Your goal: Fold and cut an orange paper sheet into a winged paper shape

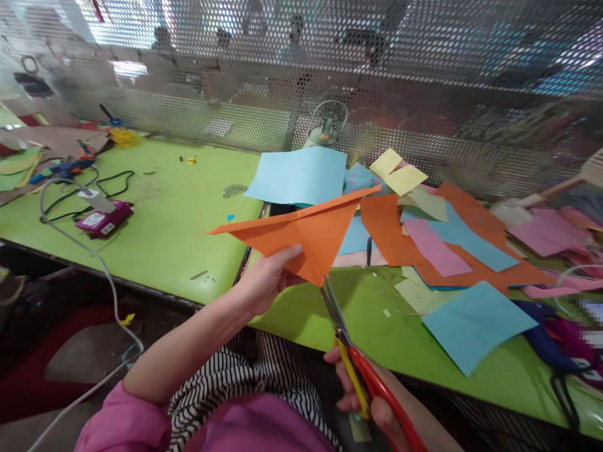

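My left hand [271, 279] pinches a folded sheet of orange paper [311, 235] near its lower edge, thumb on top. The paper is held up above the green table, its long folded edge slanting up to the right. In my right hand [358, 389] is a pair of scissors [346, 339] with one red and one yellow handle. Their blades are slightly apart, pointing up, with the tips at the lower corner of the orange paper. Whether the blades have cut into it I cannot tell.
A light blue sheet [301, 176] and a bottle [325, 132] are behind the paper. Coloured paper pieces [438, 248] pile up at right, with a blue sheet [480, 326] nearer the edge. A purple power box [104, 220] with cables lies left. A perforated metal screen [211, 81] bounds the back.
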Available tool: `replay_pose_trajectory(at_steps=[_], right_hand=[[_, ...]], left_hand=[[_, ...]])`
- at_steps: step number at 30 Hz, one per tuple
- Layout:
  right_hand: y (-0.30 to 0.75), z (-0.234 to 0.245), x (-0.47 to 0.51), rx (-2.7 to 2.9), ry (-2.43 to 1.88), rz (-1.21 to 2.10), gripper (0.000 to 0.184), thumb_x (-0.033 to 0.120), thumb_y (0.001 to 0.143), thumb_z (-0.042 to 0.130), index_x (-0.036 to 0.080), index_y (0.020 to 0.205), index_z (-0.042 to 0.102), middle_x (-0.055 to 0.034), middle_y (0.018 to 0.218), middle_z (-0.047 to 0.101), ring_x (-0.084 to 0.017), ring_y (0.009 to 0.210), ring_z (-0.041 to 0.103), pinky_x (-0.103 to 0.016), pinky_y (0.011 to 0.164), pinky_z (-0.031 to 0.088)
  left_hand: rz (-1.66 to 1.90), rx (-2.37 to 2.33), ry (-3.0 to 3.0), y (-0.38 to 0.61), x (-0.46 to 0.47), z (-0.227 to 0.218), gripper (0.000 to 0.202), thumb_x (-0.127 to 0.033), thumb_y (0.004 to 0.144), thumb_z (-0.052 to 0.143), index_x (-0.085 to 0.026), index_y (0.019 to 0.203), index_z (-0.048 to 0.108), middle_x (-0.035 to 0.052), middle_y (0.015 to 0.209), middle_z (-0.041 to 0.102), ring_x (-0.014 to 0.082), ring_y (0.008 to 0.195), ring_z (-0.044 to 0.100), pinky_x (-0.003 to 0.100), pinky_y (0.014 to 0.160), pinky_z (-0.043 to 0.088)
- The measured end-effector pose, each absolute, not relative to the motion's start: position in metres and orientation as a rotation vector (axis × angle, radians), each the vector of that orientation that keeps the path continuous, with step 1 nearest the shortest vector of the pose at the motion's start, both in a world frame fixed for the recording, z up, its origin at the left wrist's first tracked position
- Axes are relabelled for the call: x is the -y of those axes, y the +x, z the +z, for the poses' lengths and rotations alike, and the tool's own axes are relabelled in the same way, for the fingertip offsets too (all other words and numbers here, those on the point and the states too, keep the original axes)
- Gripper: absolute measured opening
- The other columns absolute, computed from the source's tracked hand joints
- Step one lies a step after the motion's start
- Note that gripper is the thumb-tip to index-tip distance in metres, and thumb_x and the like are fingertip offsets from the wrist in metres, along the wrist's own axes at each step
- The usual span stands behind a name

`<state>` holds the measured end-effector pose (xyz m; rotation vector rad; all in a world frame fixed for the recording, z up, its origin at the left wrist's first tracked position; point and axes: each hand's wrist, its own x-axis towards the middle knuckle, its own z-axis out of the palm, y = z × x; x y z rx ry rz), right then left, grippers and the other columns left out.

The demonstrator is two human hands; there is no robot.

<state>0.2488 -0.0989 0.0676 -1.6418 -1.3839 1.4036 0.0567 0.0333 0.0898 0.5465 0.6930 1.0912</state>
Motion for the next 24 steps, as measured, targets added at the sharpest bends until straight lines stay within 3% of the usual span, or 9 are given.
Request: replay_pose_trajectory(at_steps=[4, 10, 12, 15, 17, 19, 22, 24], right_hand=[[0.245, 0.065, 0.094, 1.284, -1.555, 1.491, 0.07, 0.084, 0.061, 0.051, 0.026, 0.098, 0.063, -0.0033, 0.077, 0.05, -0.018, 0.066, 0.056, -0.035, 0.063, 0.054], [0.25, 0.054, 0.094, 1.456, -1.487, 1.397, 0.065, 0.077, 0.073, 0.045, 0.026, 0.108, 0.062, -0.0066, 0.083, 0.059, -0.018, 0.066, 0.059, -0.031, 0.06, 0.053], [0.261, 0.051, 0.091, 1.579, -1.549, 1.329, 0.057, 0.072, 0.077, 0.043, 0.025, 0.102, 0.065, -0.0052, 0.074, 0.06, -0.018, 0.059, 0.058, -0.029, 0.052, 0.051], [0.286, 0.052, 0.08, 1.751, -1.719, 1.182, 0.042, 0.06, 0.073, 0.059, 0.025, 0.095, 0.068, -0.0022, 0.062, 0.061, -0.018, 0.05, 0.057, -0.028, 0.044, 0.047], [0.302, 0.057, 0.068, 1.873, -1.868, 0.89, 0.049, 0.052, 0.065, 0.071, 0.026, 0.106, 0.066, -0.0036, 0.072, 0.068, -0.022, 0.058, 0.064, -0.031, 0.049, 0.05], [0.315, 0.062, 0.056, 2.057, -1.92, 0.454, 0.055, 0.054, 0.065, 0.071, 0.021, 0.108, 0.064, -0.0094, 0.085, 0.072, -0.028, 0.069, 0.068, -0.037, 0.055, 0.054], [0.318, 0.072, 0.044, 2.277, -1.721, -0.066, 0.051, 0.058, 0.08, 0.056, 0.016, 0.109, 0.062, -0.0156, 0.096, 0.071, -0.033, 0.084, 0.068, -0.046, 0.069, 0.055], [0.306, 0.08, 0.041, 2.263, -1.632, -0.306, 0.046, 0.054, 0.089, 0.048, 0.016, 0.111, 0.061, -0.0147, 0.094, 0.071, -0.032, 0.084, 0.067, -0.046, 0.072, 0.054]], left_hand=[[1.065, -0.694, 0.539, 0.058, -0.032, 0.092, 0.024, -0.021, 0.084, 0.061, -0.007, 0.102, 0.066, 0.0159, 0.096, 0.072, 0.0196, 0.074, 0.069, 0.034, 0.072, 0.057], [1.06, -0.691, 0.524, 0.06, -0.031, 0.093, 0.023, -0.023, 0.08, 0.066, -0.007, 0.096, 0.068, 0.0159, 0.095, 0.071, 0.0198, 0.075, 0.069, 0.033, 0.072, 0.057], [1.083, -0.69, 0.515, 0.057, -0.034, 0.091, 0.023, -0.023, 0.079, 0.067, -0.007, 0.095, 0.067, 0.0151, 0.095, 0.071, 0.0197, 0.075, 0.069, 0.033, 0.072, 0.057], [1.169, -0.673, 0.521, 0.048, -0.041, 0.088, 0.02, -0.023, 0.079, 0.067, -0.01, 0.095, 0.066, 0.0112, 0.094, 0.071, 0.0195, 0.075, 0.07, 0.036, 0.075, 0.057], [1.198, -0.669, 0.543, 0.043, -0.044, 0.086, 0.018, -0.022, 0.079, 0.067, -0.012, 0.094, 0.066, 0.0086, 0.092, 0.071, 0.0193, 0.075, 0.07, 0.038, 0.078, 0.057], [1.189, -0.672, 0.567, 0.041, -0.046, 0.085, 0.015, -0.021, 0.079, 0.066, -0.012, 0.091, 0.066, 0.0079, 0.089, 0.071, 0.019, 0.074, 0.07, 0.038, 0.077, 0.057], [1.136, -0.682, 0.59, 0.045, -0.043, 0.085, 0.016, -0.02, 0.078, 0.065, -0.01, 0.091, 0.067, 0.0101, 0.091, 0.07, 0.0197, 0.076, 0.069, 0.038, 0.075, 0.058], [1.097, -0.691, 0.586, 0.051, -0.038, 0.085, 0.017, -0.02, 0.078, 0.065, -0.009, 0.091, 0.067, 0.0122, 0.096, 0.07, 0.021, 0.08, 0.07, 0.039, 0.077, 0.058]])
